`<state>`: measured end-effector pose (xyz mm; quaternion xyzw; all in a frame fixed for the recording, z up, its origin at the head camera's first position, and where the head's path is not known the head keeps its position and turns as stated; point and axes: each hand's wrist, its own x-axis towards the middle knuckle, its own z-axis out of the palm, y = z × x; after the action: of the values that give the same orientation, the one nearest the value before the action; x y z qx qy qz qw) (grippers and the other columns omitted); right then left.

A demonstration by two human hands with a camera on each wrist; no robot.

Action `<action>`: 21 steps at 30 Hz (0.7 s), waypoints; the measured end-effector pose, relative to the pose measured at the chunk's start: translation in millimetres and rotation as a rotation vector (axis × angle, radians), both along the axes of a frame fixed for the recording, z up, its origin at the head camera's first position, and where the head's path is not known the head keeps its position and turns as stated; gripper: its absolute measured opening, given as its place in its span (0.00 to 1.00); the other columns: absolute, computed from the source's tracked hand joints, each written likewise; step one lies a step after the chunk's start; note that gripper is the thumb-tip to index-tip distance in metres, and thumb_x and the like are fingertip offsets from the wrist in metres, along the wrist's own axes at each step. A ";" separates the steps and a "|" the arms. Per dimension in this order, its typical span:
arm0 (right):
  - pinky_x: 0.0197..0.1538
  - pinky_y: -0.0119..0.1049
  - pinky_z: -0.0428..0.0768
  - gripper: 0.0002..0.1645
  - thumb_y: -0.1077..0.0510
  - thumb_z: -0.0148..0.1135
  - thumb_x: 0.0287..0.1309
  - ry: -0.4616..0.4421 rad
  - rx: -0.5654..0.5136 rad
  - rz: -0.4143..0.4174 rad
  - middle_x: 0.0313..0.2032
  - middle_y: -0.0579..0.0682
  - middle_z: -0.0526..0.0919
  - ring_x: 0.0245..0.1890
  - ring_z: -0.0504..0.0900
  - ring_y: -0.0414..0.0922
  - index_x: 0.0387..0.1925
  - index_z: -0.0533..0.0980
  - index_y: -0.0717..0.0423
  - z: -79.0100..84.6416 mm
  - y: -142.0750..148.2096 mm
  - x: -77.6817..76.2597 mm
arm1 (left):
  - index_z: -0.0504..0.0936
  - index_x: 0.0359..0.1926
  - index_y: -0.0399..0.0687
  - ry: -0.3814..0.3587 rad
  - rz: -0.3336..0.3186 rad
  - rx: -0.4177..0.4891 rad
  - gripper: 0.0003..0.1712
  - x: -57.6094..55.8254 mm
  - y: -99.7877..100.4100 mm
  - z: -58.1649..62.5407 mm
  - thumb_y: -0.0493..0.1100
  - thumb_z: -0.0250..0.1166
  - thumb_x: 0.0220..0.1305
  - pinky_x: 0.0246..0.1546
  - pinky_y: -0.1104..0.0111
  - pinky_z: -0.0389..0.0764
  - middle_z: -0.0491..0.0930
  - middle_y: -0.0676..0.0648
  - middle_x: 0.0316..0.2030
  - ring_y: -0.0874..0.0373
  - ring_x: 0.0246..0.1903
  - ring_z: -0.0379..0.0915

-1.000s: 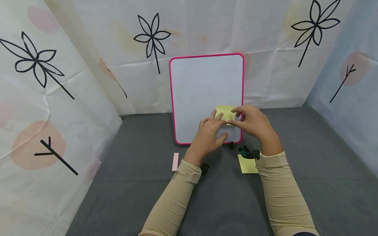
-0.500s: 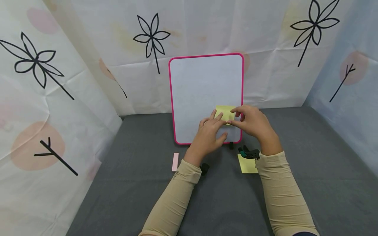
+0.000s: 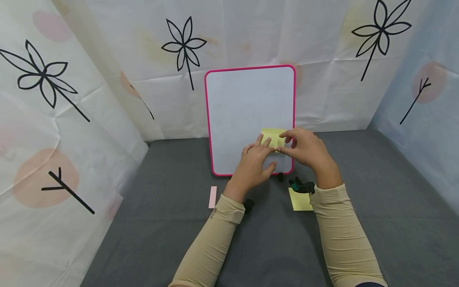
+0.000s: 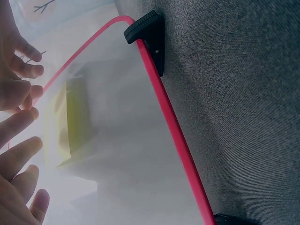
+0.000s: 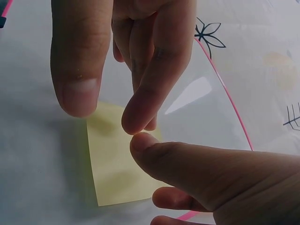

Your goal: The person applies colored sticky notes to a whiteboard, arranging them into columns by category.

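Note:
A yellow sticky note (image 3: 274, 137) is on the lower right of a pink-framed whiteboard (image 3: 247, 103), its lower edge standing out from the surface in the left wrist view. My left hand (image 3: 252, 165) reaches up over the note's left and lower part with fingers spread and fairly straight. From the right, my right hand (image 3: 305, 147) has its thumb at the note's lower edge and its index fingertip by the right edge, the two apart. In the right wrist view the right thumb (image 5: 145, 143) meets the left index fingertip (image 5: 133, 122) in front of the note.
On the grey table (image 3: 172, 231) lie a yellow sticky note pad (image 3: 300, 200), partly behind the right sleeve, and a pink strip (image 3: 212, 197) beside the left forearm. Black clip feet (image 4: 147, 35) support the board's bottom edge. A patterned white cloth (image 3: 143, 48) hangs behind.

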<state>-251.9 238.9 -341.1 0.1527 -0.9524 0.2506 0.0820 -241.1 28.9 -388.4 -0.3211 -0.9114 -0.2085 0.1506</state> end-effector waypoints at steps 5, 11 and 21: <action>0.36 0.46 0.79 0.25 0.50 0.74 0.66 -0.002 -0.002 0.000 0.47 0.57 0.85 0.40 0.82 0.51 0.60 0.83 0.57 -0.3 -0.3 -0.1 | 0.83 0.65 0.50 0.004 0.004 -0.014 0.23 -0.6 0.7 -0.9 0.50 0.67 0.74 0.76 0.47 0.64 0.67 0.46 0.79 0.48 0.85 0.45; 0.37 0.48 0.80 0.25 0.51 0.74 0.65 0.003 0.000 0.001 0.47 0.57 0.85 0.40 0.83 0.51 0.60 0.83 0.57 0.2 -1.0 0.6 | 0.83 0.65 0.50 0.002 0.007 -0.018 0.23 0.0 0.9 -1.3 0.50 0.67 0.74 0.76 0.48 0.64 0.67 0.45 0.79 0.48 0.85 0.45; 0.38 0.49 0.80 0.26 0.51 0.74 0.65 -0.005 0.010 0.001 0.47 0.57 0.85 0.41 0.82 0.52 0.61 0.82 0.57 0.9 -2.8 2.1 | 0.83 0.66 0.50 -0.005 0.007 -0.029 0.23 -0.1 1.7 -1.6 0.50 0.66 0.74 0.77 0.48 0.63 0.67 0.45 0.79 0.48 0.85 0.44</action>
<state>-249.8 236.1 -340.2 0.1529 -0.9538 0.2463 0.0790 -241.2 30.6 -390.0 -0.3196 -0.9159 -0.1955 0.1441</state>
